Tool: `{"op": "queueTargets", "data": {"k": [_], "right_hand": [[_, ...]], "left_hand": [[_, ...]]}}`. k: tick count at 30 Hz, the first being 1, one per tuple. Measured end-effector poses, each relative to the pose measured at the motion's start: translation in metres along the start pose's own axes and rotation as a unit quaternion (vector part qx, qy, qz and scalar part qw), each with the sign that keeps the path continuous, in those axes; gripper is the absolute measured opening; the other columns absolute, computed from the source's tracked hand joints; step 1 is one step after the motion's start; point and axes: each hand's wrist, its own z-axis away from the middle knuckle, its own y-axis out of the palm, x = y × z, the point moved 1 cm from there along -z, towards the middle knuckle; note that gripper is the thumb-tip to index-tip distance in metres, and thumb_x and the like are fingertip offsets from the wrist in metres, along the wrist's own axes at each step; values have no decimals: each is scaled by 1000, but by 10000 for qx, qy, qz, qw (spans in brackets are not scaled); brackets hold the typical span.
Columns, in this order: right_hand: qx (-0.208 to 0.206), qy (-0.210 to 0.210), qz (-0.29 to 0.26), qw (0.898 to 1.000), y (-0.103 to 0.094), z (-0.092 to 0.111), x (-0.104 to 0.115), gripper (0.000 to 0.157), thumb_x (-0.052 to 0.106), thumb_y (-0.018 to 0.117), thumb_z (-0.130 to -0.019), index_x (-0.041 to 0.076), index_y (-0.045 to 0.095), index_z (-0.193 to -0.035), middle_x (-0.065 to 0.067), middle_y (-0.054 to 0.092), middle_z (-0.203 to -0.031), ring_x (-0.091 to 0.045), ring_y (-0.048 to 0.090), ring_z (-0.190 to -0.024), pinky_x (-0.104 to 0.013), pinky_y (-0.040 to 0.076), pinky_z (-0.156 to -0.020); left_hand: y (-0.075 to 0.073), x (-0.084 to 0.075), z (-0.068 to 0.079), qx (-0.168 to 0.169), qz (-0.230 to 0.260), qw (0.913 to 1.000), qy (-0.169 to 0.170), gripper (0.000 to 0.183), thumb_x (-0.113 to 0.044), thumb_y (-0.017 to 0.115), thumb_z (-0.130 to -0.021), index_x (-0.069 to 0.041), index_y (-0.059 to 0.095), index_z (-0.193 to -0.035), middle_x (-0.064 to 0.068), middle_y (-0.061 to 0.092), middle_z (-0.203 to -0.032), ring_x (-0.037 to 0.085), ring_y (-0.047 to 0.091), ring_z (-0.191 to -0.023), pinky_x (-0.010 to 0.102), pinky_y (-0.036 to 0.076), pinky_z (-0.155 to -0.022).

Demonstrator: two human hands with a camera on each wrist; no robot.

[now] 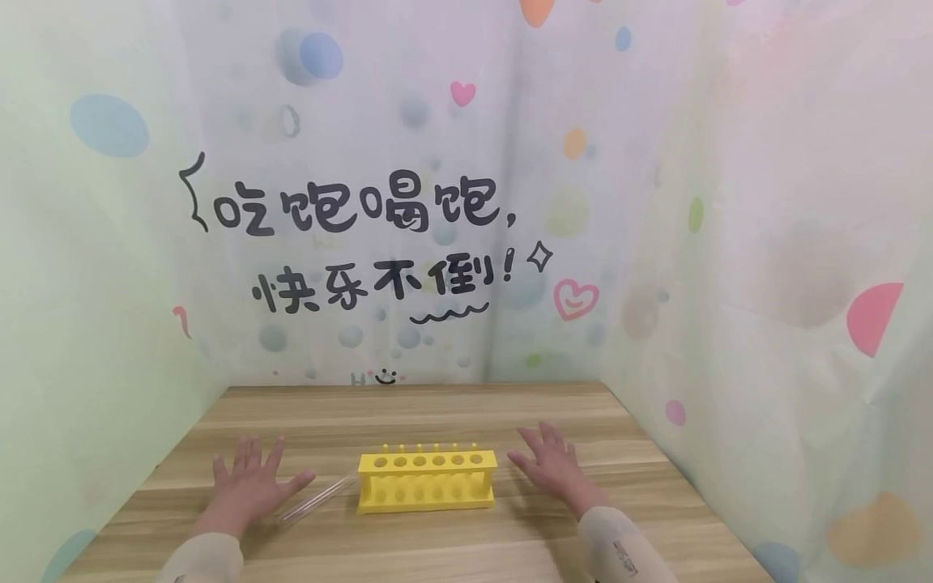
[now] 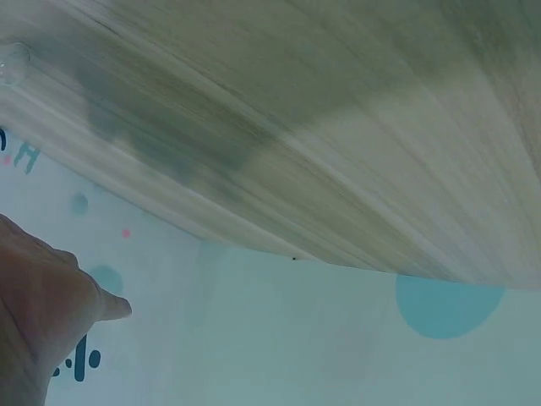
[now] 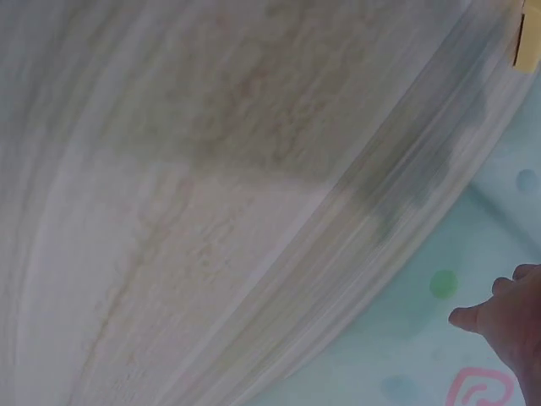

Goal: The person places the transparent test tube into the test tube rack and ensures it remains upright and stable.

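Note:
A yellow test tube rack [image 1: 427, 463] with a row of round holes stands mid-table in the head view; its edge [image 3: 529, 38] shows in the right wrist view's top corner. Between it and my left hand [image 1: 251, 486], a clear glass test tube [image 1: 316, 500] lies slanted on the wood. The left hand spreads its fingers and holds nothing, thumb towards the tube. To the right of the rack is my right hand [image 1: 551, 465], fingers also spread, gripping nothing. Both wrist views show the hands only in part.
The wood-grained table [image 1: 408, 413] is bounded by a hanging curtain [image 1: 408, 129] with coloured dots, hearts and black lettering. This cloth also rises along the left and right sides, close to the table's edges.

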Motion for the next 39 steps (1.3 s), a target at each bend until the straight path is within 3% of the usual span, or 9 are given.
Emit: {"op": "queueTargets", "data": {"k": [11, 18, 24, 32, 39], "right_hand": [[210, -216, -952, 9950, 1, 2, 24, 68, 53, 52, -99, 11, 41, -151, -29, 22, -158, -52, 24, -141, -71, 18, -110], [353, -296, -1471, 9881, 5, 1, 30, 68, 51, 57, -96, 10, 44, -149, -27, 33, -154, -49, 31, -139, -69, 25, -109], [433, -271, -1751, 9832, 9, 0, 33, 63, 46, 65, -93, 11, 51, -144, -26, 38, -151, -49, 34, -137, -69, 27, -108], [531, -374, -2117, 9752, 11, -1, 35, 54, 40, 67, -92, 10, 58, -137, -20, 48, -145, -46, 39, -135, -68, 29, -107], [483, -458, -2231, 9725, 14, -2, 36, 44, 35, 68, -92, 10, 63, -128, -22, 51, -142, -48, 40, -134, -69, 28, -107]], "left_hand": [[-2, -1, 1, 115, 59, 9999, -59, 100, -68, 47, -93, 10, 24, -150, 50, 1, -146, 63, -7, -137, 76, -20, -98], [-4, -4, 2, 208, 0, 9997, -110, 100, -70, 45, -93, 9, 24, -151, 48, 4, -148, 63, -5, -138, 77, -19, -99], [-3, -4, 2, 260, -89, 9996, -115, 101, -71, 43, -93, 9, 24, -151, 48, 7, -148, 63, -3, -138, 78, -16, -99], [-2, -6, 3, 230, -117, 9996, -79, 99, -70, 44, -93, 8, 26, -151, 48, 7, -147, 64, -2, -137, 77, -18, -99], [-2, -10, 5, 252, -120, 9996, -77, 99, -71, 44, -93, 9, 27, -150, 48, 9, -147, 64, 0, -137, 77, -17, -99]]}}
